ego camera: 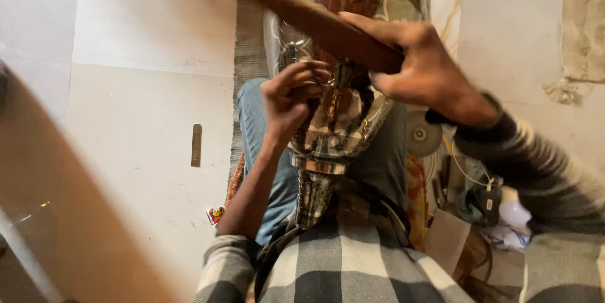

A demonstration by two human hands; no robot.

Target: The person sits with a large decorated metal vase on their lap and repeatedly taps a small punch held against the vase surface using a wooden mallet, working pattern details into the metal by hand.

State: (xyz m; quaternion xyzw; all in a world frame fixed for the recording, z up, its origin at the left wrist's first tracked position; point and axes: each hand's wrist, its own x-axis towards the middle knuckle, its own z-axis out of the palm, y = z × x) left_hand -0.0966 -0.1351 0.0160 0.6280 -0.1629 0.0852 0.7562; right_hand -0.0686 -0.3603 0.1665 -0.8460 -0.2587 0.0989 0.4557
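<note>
Gripping brown wooden bar [315, 19] in right hand [419, 67], long axis slanting up-left across shiny metal vessel [340, 108]; left hand [290, 98] clasping vessel's narrow middle below.

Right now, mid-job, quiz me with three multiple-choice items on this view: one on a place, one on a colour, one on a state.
1. Where does the flat metal strip lie?
A. On the pale floor, apart from the hands
B. On the vessel
C. In the left hand

2. What colour is the wooden stick?
A. White
B. Brown
C. Green

3. How is the right hand?
A. Open and empty
B. Flat on the floor
C. Closed on the stick

Answers: 1 A, it rests alone on the floor; 2 B, brown wood across the shiny metal vessel; 3 C, fingers wrap the stick while the left hand steadies the vessel.
</note>
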